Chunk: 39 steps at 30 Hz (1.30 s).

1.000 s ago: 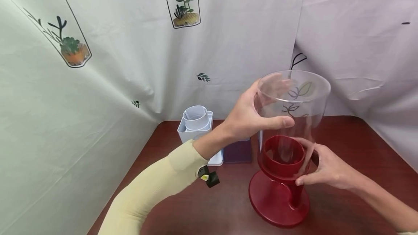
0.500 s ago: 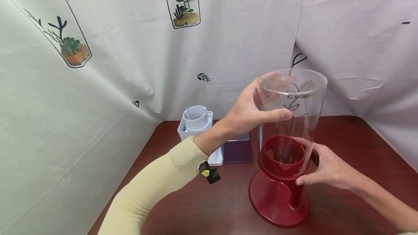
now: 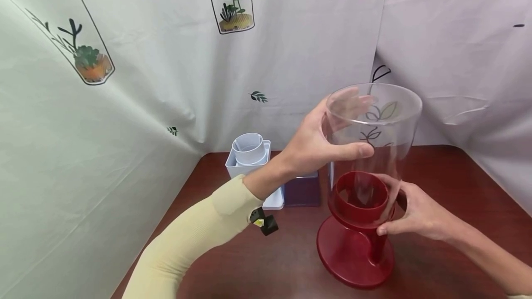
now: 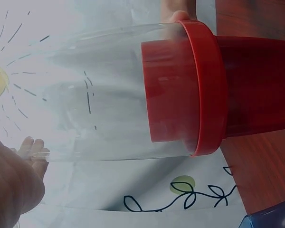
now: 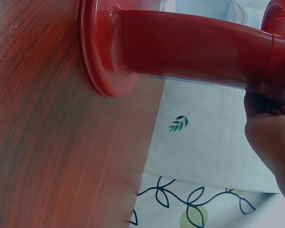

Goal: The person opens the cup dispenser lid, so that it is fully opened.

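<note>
In the head view a tall clear plastic cylinder [image 3: 388,149] stands upright in the collar of a red pedestal stand [image 3: 351,253] with a round base. A red inner ring [image 3: 360,190] shows through its lower wall. My left hand [image 3: 316,142] holds the cylinder near its top rim, thumb in front and fingers behind. On the right side, my right hand [image 3: 421,211] grips the red collar, with thumb at the front. The left wrist view shows the cylinder's lower edge inside the red collar [image 4: 210,90]. In the right wrist view the stand's curved column [image 5: 194,45] rises from its base.
Behind my left forearm a pale blue square container [image 3: 248,163] holds a round cup-like piece. Beside it lies a dark purple-blue box [image 3: 302,193]. The reddish wooden table [image 3: 257,262] ends at a hanging white printed cloth [image 3: 291,59].
The clear cylinder's top swayed slightly left, then back right, with my left hand on it. My right hand keeps its grip on the collar, and the stand has stayed put.
</note>
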Available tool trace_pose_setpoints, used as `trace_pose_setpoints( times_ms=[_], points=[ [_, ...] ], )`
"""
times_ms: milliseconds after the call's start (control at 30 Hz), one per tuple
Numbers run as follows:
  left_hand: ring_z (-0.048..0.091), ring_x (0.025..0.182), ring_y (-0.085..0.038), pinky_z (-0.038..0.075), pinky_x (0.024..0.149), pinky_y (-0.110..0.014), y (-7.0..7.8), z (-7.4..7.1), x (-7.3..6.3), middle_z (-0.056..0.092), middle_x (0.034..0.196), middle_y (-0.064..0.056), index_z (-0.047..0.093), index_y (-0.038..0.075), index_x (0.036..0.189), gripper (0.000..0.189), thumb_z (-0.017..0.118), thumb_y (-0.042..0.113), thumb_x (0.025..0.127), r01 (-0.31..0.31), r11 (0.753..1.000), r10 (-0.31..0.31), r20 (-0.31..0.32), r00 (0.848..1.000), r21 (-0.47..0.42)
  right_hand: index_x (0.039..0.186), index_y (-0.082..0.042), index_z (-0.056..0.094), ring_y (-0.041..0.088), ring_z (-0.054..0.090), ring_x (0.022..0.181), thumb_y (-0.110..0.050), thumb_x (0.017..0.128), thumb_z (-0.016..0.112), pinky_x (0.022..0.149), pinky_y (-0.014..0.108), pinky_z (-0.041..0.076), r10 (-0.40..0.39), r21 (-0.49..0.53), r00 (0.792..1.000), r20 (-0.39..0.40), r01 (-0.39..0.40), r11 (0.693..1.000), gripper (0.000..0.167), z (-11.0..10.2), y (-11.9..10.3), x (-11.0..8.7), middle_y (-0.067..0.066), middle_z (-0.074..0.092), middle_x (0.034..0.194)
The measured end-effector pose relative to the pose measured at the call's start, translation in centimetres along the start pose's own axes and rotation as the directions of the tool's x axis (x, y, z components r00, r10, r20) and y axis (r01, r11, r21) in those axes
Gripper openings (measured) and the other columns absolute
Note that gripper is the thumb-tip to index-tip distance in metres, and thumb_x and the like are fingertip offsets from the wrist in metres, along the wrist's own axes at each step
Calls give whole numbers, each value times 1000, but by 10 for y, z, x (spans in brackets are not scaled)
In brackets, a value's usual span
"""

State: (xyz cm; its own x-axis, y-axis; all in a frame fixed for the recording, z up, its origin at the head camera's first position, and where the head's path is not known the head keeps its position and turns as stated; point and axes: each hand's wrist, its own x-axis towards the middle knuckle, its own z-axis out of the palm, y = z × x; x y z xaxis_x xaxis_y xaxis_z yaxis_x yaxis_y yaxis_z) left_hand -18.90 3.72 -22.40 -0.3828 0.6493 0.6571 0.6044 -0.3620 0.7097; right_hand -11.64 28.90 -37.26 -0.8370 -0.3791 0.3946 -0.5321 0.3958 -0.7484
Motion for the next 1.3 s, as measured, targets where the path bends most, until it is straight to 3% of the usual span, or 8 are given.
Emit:
trace_pose_setpoints(
  times_ms=[267,500,867,1167,1300],
  points=[
    [61,133,-15,44,118,-41,3,-1,1,54,152,-26,36,-2,156,86,77,-18,82,16,999,-17,-26,1000,-35,148,-13,55,15,66,108,-3,70,96,84,26,55,-36,14,999,0,36,999,88,1,1,0,1,73,125],
    [63,127,-11,44,118,-41,8,-5,7,53,151,-29,37,-4,155,82,74,-19,83,-12,999,10,-39,999,-41,149,-10,54,12,67,111,1,68,96,93,17,51,-84,40,996,-4,84,996,92,2,3,0,3,72,126],
    [64,129,-19,45,117,-40,8,-17,16,55,150,-28,34,-5,158,81,70,-17,86,21,998,-28,-118,993,-60,154,-14,51,8,63,116,-6,68,97,98,12,44,-29,-52,999,-24,27,998,99,1,0,-2,0,71,126],
    [64,127,-14,45,118,-39,6,-20,26,53,150,-31,34,-8,158,80,70,-17,87,-18,998,10,-152,988,-53,151,-4,50,7,64,113,-7,67,98,97,10,44,-41,-72,999,-24,39,997,96,-1,-1,-3,-1,72,122],
    [64,127,-15,44,118,-38,2,-23,30,55,150,-29,36,-8,156,78,71,-16,87,-26,999,18,-176,984,-43,153,-4,49,6,63,117,-7,69,97,97,11,45,-21,-76,1000,-23,19,997,97,-2,-2,-3,-1,70,128]
  ],
)
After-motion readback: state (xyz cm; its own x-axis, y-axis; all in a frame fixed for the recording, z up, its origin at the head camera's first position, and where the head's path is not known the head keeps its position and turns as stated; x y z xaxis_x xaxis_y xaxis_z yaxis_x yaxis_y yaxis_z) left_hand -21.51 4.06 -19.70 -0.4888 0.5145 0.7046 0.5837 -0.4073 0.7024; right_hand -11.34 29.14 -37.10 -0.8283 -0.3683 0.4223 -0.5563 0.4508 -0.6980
